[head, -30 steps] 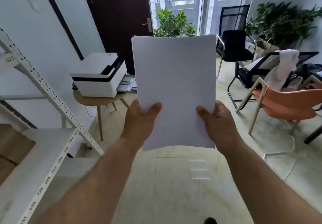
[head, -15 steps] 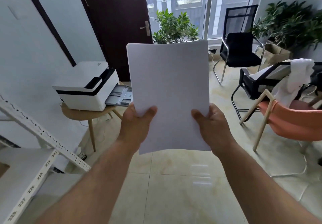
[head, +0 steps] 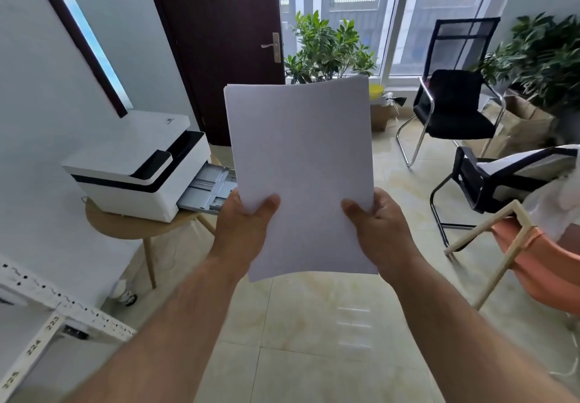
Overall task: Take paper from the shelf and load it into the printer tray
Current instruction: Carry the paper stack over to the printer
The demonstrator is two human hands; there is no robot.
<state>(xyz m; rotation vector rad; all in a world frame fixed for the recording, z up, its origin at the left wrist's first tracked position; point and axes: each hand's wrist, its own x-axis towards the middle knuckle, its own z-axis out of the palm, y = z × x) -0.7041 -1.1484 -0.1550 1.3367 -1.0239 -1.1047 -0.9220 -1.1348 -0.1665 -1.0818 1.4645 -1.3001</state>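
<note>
Paper stack (head: 301, 176) plain white, slightly bowed; L hand (head: 243, 230) & R hand (head: 379, 230) grip clenched on bottom corners.

A white paper stack (head: 301, 176) is standing nearly upright in mid-air, bowing slightly. The white printer (head: 138, 167) is sitting at left, its grey tray (head: 207, 191) sticking out open, just beside the stack's left edge.

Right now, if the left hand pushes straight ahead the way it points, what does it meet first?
Probably the open printer tray: the left hand, gripping the paper stack, points up and forward just right of it. Depth is unclear; it may pass alongside it.
</note>
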